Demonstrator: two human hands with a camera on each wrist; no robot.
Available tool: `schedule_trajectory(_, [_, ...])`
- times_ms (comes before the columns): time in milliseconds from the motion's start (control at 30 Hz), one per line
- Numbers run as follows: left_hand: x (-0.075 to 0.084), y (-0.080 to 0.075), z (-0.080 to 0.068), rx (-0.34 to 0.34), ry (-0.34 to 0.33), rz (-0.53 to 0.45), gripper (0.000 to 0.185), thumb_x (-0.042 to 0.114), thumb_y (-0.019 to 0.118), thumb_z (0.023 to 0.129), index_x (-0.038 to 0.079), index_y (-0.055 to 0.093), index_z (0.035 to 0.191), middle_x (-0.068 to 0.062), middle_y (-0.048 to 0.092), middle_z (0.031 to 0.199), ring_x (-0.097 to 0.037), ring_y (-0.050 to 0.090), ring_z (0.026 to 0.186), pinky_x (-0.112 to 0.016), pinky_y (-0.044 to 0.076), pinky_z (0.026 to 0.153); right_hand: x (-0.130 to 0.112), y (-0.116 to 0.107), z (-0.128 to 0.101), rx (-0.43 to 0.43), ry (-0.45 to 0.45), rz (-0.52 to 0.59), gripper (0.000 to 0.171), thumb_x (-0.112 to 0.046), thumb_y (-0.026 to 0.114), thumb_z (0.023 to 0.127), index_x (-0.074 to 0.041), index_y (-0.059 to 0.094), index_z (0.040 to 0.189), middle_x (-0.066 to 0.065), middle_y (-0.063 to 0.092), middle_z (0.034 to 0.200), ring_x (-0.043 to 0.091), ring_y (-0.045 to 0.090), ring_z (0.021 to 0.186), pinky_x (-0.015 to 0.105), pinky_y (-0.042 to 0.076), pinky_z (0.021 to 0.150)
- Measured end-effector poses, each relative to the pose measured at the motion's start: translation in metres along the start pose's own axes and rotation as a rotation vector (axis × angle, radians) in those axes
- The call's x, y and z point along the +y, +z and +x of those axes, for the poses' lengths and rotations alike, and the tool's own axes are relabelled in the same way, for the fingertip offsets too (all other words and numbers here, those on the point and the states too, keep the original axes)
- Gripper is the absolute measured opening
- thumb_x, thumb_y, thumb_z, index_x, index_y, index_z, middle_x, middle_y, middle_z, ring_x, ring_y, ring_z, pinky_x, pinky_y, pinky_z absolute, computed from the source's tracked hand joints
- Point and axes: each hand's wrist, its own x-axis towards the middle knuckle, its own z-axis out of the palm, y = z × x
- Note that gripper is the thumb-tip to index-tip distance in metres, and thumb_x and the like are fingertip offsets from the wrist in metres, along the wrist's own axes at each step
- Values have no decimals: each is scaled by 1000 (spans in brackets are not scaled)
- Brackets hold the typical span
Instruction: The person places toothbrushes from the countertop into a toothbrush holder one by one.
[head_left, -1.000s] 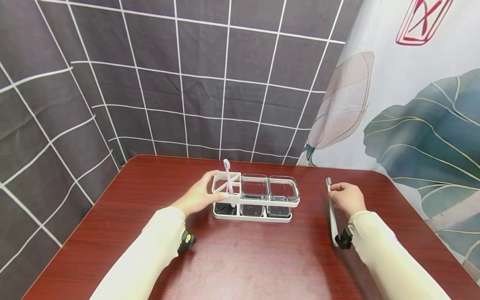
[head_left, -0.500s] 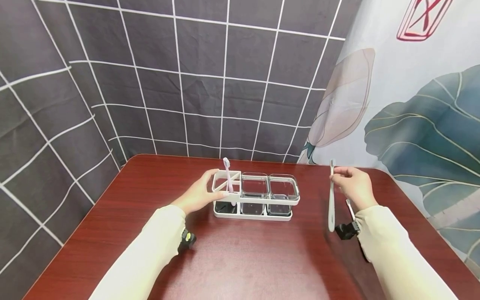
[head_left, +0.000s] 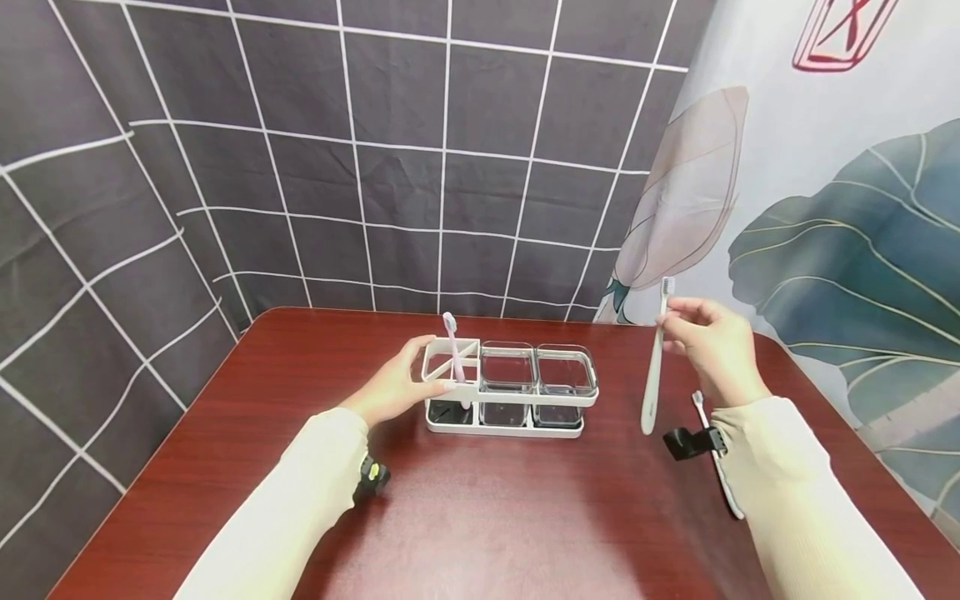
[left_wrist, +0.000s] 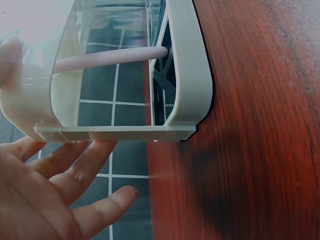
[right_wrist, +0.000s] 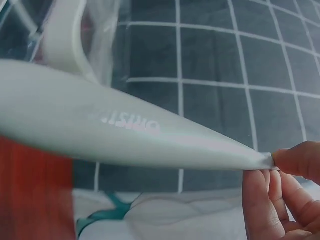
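A white three-compartment holder point(head_left: 517, 402) stands mid-table with clear cups in its middle and right slots. A pink toothbrush point(head_left: 452, 343) leans in the left slot. My left hand point(head_left: 427, 367) clasps the holder's left end, thumb on the front rim and fingers behind. In the left wrist view that end point(left_wrist: 186, 75) sits above my fingers point(left_wrist: 75, 175). To the holder's right, my right hand point(head_left: 667, 321) pinches a white toothbrush point(head_left: 652, 375) just below its head. The toothbrush is held in the air with its handle hanging down. Up close, its handle point(right_wrist: 125, 130) runs to my fingertips point(right_wrist: 292, 162).
Another white toothbrush point(head_left: 723, 479) lies on the red-brown wooden table point(head_left: 487, 517) under my right wrist. A dark tiled cloth point(head_left: 375, 167) hangs behind and to the left. A leaf-print curtain point(head_left: 825, 208) hangs at the right.
My right hand has lifted the white toothbrush off the table and raised it, uncovering the second one. The left hand and holder have stayed in place.
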Motion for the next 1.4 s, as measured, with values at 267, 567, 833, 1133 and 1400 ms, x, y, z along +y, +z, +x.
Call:
schedule_trajectory(267, [0,1,0,-3,-14,2,82,33,75,82,9,32,147,-17,39,147,-37,44,128,-54,35,106,-14,23,-3,-34,-62,134,17,3,67,85,-13,68,91,-5,64,79,4,65,69,19,55,62])
schedule_trajectory(567, [-1,0,0,-6,-18,-8,81,32,75,82,9,32,147,-18,39,147,-37,44,129,-54,35,106,-19,54,-5,-32,-91,135,18,4,66,85,-11,66,96,-5,64,82,3,63,71,19,55,63])
schedule_trajectory(833, [0,0,1,-18,-25,-16,82,33,75,83,10,30,147,-19,37,148,-39,42,130,-55,34,107,-20,80,-4,2,-82,164,21,7,64,85,-2,62,104,-5,62,80,4,63,72,21,56,64])
schedule_trajectory(1133, [0,0,1,-13,-12,-13,81,32,74,83,10,30,147,-19,38,147,-36,44,128,-54,35,106,-21,109,-4,-43,-103,150,30,8,61,87,7,57,116,-6,60,81,5,62,74,22,55,65])
schedule_trajectory(1400, [0,1,0,-18,-20,-23,80,31,74,83,11,30,147,-18,37,148,-35,44,127,-54,34,107,-20,130,-6,-41,-108,209,31,8,61,87,7,57,117,-5,60,82,5,60,74,22,56,66])
